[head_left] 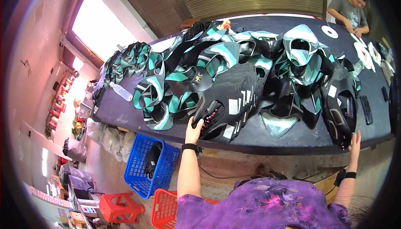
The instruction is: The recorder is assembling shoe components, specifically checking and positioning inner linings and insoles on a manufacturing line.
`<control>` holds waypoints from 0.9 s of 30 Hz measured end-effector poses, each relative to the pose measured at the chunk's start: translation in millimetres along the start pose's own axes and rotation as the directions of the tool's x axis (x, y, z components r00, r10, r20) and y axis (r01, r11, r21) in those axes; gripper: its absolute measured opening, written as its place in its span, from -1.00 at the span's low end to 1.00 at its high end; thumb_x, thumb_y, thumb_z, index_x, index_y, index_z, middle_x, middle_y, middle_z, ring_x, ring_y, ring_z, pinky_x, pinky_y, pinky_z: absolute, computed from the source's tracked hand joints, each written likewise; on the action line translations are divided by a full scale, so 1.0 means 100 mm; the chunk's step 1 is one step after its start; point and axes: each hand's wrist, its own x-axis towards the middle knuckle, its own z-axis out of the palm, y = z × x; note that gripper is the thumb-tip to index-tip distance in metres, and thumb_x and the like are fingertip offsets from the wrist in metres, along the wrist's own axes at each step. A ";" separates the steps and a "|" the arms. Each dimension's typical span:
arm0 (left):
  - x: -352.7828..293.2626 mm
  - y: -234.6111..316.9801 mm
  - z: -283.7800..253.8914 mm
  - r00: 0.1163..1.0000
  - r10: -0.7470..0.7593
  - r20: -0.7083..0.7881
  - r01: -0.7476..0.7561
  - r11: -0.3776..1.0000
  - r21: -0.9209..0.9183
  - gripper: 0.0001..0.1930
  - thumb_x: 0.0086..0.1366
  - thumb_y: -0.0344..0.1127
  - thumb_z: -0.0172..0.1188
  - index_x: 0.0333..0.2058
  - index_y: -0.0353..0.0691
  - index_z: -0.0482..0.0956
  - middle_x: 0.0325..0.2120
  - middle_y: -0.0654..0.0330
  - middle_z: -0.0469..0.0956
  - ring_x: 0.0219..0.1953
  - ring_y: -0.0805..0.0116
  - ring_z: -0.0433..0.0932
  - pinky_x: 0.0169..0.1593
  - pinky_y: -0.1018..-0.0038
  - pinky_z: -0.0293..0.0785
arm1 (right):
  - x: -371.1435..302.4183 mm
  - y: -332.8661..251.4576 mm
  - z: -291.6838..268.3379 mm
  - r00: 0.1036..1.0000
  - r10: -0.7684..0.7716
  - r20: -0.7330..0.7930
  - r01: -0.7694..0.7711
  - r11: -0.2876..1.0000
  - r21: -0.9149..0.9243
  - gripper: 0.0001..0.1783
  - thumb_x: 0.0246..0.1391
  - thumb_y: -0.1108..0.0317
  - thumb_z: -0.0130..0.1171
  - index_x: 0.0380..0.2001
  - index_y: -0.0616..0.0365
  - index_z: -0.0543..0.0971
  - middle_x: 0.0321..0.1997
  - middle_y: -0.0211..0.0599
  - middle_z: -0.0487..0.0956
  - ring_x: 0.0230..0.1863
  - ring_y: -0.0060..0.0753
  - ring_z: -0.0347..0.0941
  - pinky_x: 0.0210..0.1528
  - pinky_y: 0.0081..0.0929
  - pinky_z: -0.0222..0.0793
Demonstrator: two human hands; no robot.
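A fanned stack of black shoe uppers with white patches and pinkish trim lies at the table's front edge. My left hand has its thumb and fingers closed on the near left end of that stack. To the right, a second bundle of black uppers reaches over the table edge. Close beside its lower end is my right hand, fingers stretched upward; I cannot tell whether it touches the bundle. Between the two stacks and behind them, teal, white and black uppers are heaped.
The dark table carries a plastic bottle, a white ring and a black strip. Below stand a blue crate, a red crate and a red stool. A co-worker handles white pieces at far right.
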 end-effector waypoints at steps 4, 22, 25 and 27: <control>0.03 0.10 0.05 0.992 0.001 0.124 0.014 0.993 -0.120 -0.47 0.03 -0.17 0.21 -0.07 -0.34 0.31 -0.32 0.24 0.46 -0.32 0.47 0.39 -0.19 0.57 0.30 | -0.24 0.03 0.11 0.928 0.297 0.226 -0.369 0.819 0.440 -0.44 0.11 0.18 -0.08 0.16 -0.09 0.07 -0.01 -0.38 0.32 -0.08 -0.57 0.28 -0.14 -0.65 0.20; -0.63 0.49 0.94 0.891 0.054 0.451 0.008 0.991 -0.135 -0.25 -0.03 -0.28 0.28 0.09 -0.33 0.07 -0.09 0.10 0.35 -0.06 0.34 0.33 0.04 0.46 0.21 | 0.08 0.54 0.42 0.978 0.161 -0.132 -0.126 0.963 0.240 -0.38 -0.07 0.39 0.13 0.08 0.24 0.18 -0.01 -0.27 0.31 -0.06 -0.45 0.24 -0.03 -0.59 0.14; -0.76 0.56 1.30 0.861 0.180 0.476 -0.090 0.975 -0.205 -0.17 -0.05 -0.23 0.29 0.13 -0.30 -0.02 -0.09 0.01 0.36 -0.05 0.25 0.34 0.03 0.46 0.23 | 0.29 0.76 0.26 0.973 0.184 -0.140 -0.156 0.969 0.191 -0.41 -0.07 0.40 0.11 0.06 0.27 0.20 -0.08 -0.26 0.36 -0.13 -0.46 0.29 -0.11 -0.62 0.19; -0.70 0.23 1.44 0.931 0.113 0.348 -0.086 0.992 -0.092 -0.13 -0.06 -0.16 0.29 0.13 -0.31 -0.04 -0.10 -0.06 0.37 -0.04 0.19 0.36 0.01 0.43 0.24 | 0.42 0.89 0.24 0.975 0.135 -0.174 -0.093 0.968 0.232 -0.45 -0.06 0.40 0.10 0.03 0.25 0.23 -0.09 -0.25 0.37 -0.13 -0.45 0.29 -0.10 -0.61 0.20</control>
